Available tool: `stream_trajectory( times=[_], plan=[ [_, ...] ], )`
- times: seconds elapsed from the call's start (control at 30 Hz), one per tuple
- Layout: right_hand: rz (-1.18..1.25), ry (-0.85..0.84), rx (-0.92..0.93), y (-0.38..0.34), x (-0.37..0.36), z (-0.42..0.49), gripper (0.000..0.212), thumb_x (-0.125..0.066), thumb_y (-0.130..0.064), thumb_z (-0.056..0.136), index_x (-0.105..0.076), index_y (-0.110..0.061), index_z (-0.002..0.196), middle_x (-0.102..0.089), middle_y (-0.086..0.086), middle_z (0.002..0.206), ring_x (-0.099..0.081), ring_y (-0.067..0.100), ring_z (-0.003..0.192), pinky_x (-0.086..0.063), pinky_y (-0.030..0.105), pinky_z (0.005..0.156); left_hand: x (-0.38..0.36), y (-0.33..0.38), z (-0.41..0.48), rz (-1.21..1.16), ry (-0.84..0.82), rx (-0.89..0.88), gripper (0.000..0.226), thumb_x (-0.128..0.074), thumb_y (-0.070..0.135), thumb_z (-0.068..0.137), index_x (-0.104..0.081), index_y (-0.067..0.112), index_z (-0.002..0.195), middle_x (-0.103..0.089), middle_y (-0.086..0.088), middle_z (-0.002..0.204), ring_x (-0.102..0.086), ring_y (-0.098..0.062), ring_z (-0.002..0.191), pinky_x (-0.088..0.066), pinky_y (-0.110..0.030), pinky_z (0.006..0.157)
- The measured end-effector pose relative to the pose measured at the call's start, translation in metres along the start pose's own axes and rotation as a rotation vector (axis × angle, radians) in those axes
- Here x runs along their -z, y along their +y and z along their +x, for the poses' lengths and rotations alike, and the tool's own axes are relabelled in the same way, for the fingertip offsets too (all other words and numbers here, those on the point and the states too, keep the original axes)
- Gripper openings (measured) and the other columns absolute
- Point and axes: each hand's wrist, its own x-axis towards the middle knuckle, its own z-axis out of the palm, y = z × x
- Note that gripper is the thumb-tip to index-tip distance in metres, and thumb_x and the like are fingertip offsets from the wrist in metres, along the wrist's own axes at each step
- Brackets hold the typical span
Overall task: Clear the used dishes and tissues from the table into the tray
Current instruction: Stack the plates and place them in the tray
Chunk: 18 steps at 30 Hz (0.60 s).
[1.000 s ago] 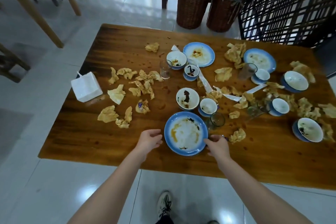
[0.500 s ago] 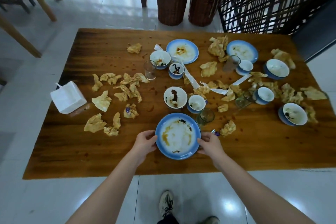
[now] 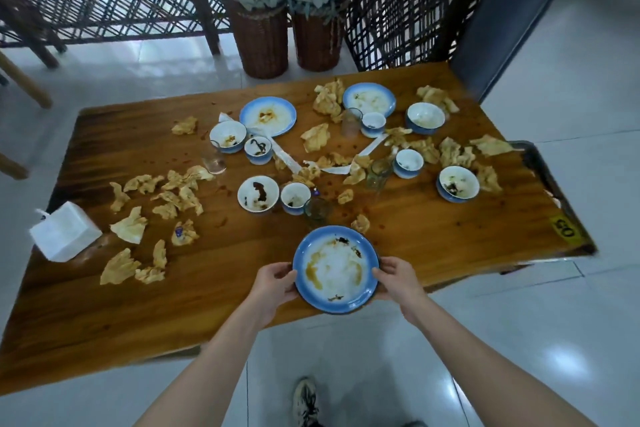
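In the head view, the left hand [image 3: 273, 282] and the right hand [image 3: 398, 279] clasped opposite rims of a sauce-smeared blue-rimmed plate [image 3: 336, 269], which overhung the near edge of the tabletop [image 3: 433, 236]. Beyond the hands sat a stained bowl [image 3: 258, 193]; crumpled tissues [image 3: 119, 267] lay left of them. Far to their right, a yellow sticker [image 3: 562, 230] read "GO" (seen sideways).

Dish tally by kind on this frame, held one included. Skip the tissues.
Blue-rimmed white round plates: 3 (one held)
Blue-and-white ceramic bowls: 8
Clear drinking glasses: 4
Total: 15
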Motion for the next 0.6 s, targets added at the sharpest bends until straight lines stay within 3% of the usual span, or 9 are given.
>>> stream_trajectory(
  times=[0.1,0.17,0.37,0.43,0.53,0.6],
  plan=[
    [0.034,0.025,0.016,0.007,0.047,-0.004,0.016,-0.056,-0.004,0.093,-0.052,-0.01,0.107,-0.062,-0.001,0.091,-0.062,0.013,0.076,-0.05,0.022,0.052,-0.047,0.007,-0.012,0.023,-0.026,-0.013,0.042,-0.056,0.01,0.095,-0.045,0.0,0.134,-0.061,-0.011,0.113,-0.063,-0.024,0.102,-0.056,-0.034,0.083],
    [0.068,0.041,0.008,0.014,0.084,-0.005,0.015,-0.055,-0.005,0.093,-0.05,-0.013,0.105,-0.06,-0.005,0.086,-0.059,0.007,0.072,-0.048,0.019,0.046,-0.083,0.009,-0.02,0.046,-0.061,-0.042,0.032,-0.054,0.009,0.096,-0.053,0.0,0.126,-0.066,-0.008,0.1,-0.067,-0.02,0.093,-0.057,-0.027,0.071],
    [0.136,0.1,-0.007,0.029,0.203,-0.002,0.015,-0.054,-0.002,0.093,-0.053,-0.009,0.106,-0.063,0.003,0.092,-0.062,0.011,0.074,-0.048,0.019,0.043,-0.203,0.02,-0.042,0.134,-0.094,-0.072,0.019,-0.054,0.01,0.096,-0.061,0.002,0.112,-0.071,-0.007,0.095,-0.07,-0.015,0.081,-0.055,-0.019,0.054],
    [0.153,0.116,0.003,0.034,0.24,0.001,0.015,-0.053,0.0,0.093,-0.054,-0.006,0.106,-0.064,0.006,0.093,-0.063,0.013,0.075,-0.05,0.02,0.045,-0.242,0.023,-0.044,0.163,-0.118,-0.089,0.021,-0.054,0.011,0.096,-0.062,0.002,0.113,-0.071,-0.008,0.096,-0.07,-0.018,0.082,-0.058,-0.024,0.061],
    [0.177,0.157,0.025,0.037,0.29,0.006,0.011,-0.052,0.002,0.093,-0.057,-0.007,0.098,-0.066,0.005,0.089,-0.065,0.015,0.074,-0.052,0.021,0.047,-0.295,0.033,-0.045,0.198,-0.135,-0.106,0.024,-0.054,0.011,0.096,-0.061,0.003,0.117,-0.069,-0.012,0.104,-0.069,-0.026,0.092,-0.057,-0.04,0.085],
    [0.186,0.175,0.023,0.039,0.318,0.011,0.014,-0.052,0.003,0.092,-0.057,-0.01,0.093,-0.067,0.004,0.084,-0.066,0.016,0.07,-0.053,0.022,0.048,-0.326,0.04,-0.045,0.206,-0.156,-0.118,0.022,-0.054,0.01,0.096,-0.061,0.002,0.115,-0.07,-0.013,0.103,-0.068,-0.029,0.094,-0.055,-0.043,0.087]
  ],
)
